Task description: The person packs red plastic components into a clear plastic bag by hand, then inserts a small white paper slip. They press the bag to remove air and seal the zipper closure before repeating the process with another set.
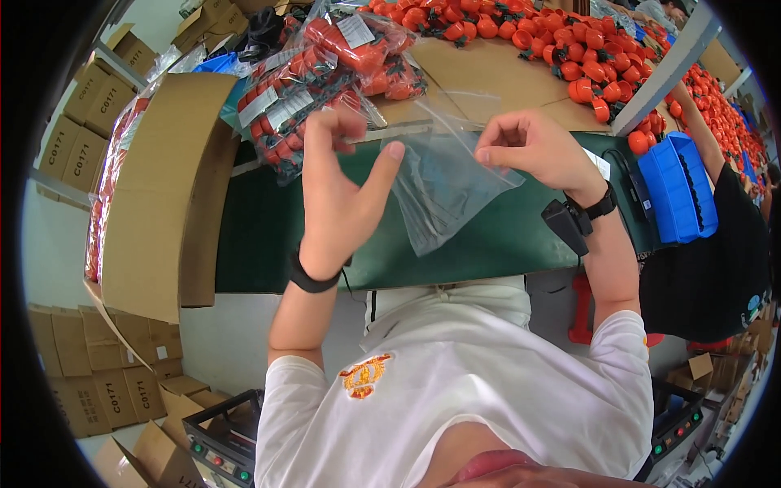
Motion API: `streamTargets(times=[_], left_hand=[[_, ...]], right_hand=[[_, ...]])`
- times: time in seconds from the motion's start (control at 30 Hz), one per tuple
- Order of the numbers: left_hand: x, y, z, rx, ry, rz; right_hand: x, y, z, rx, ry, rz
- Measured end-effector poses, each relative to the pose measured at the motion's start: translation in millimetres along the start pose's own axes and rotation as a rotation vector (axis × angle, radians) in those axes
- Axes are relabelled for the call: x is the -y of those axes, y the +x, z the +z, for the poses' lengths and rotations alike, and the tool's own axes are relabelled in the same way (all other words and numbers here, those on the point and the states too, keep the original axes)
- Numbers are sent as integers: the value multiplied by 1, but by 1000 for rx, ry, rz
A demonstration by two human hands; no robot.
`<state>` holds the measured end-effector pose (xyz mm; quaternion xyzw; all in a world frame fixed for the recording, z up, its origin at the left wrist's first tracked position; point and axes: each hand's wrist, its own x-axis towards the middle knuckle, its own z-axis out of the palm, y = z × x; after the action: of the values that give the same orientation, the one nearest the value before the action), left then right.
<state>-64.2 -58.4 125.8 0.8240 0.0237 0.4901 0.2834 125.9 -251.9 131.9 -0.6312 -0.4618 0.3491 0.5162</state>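
A clear, empty plastic bag [443,183] hangs above the green table [260,244]. My right hand [537,150] pinches its upper right edge between thumb and fingers. My left hand [342,187] is raised just left of the bag, palm open and fingers apart. Its thumb tip sits right at the bag's upper left edge, and the fingertips are blurred. Both wrists wear black bands, and a small black device [567,225] hangs from the right one.
Sealed bags of orange-red parts [325,73] lie behind my left hand. Loose orange parts [529,32] cover the cardboard beyond. A tall open cardboard box [154,187] stands left, a blue bin [679,187] right. Another person in black [708,268] works at the right.
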Motion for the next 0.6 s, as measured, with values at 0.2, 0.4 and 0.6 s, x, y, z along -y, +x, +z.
streamTargets(times=[0.2,0.4,0.6], left_hand=[[-23,-20,21,463,-371,-438],[-13,-26,21,520,-678,-523],[-14,-18,11,655,-608,-404]], right_hand=[[11,-2,39,-12,-18,-61],[11,-2,45,103,206,-50],[-4,-3,50,149,187,-152]])
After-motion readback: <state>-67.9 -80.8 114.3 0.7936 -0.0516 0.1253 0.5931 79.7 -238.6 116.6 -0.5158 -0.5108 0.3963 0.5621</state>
